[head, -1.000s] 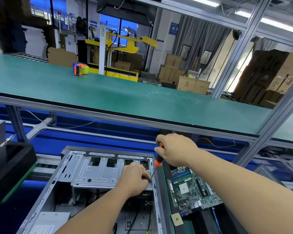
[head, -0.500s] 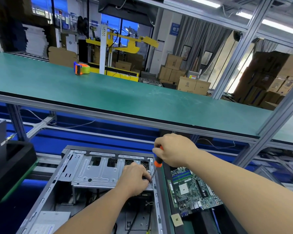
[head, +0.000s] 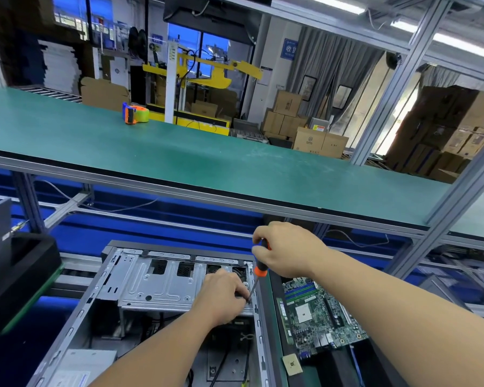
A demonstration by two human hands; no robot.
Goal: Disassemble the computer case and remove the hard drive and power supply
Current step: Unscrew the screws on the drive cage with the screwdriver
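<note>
right hand (head: 287,251) barely shifted, turning screwdriver (head: 259,270); left hand (head: 221,298) steadies tip

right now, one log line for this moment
right hand grips screwdriver | tip at drive bracket | left hand steadies tip | motherboard beside case

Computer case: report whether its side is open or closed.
Open: the computer case has no side panel, exposing its drive cage and cables.
</note>
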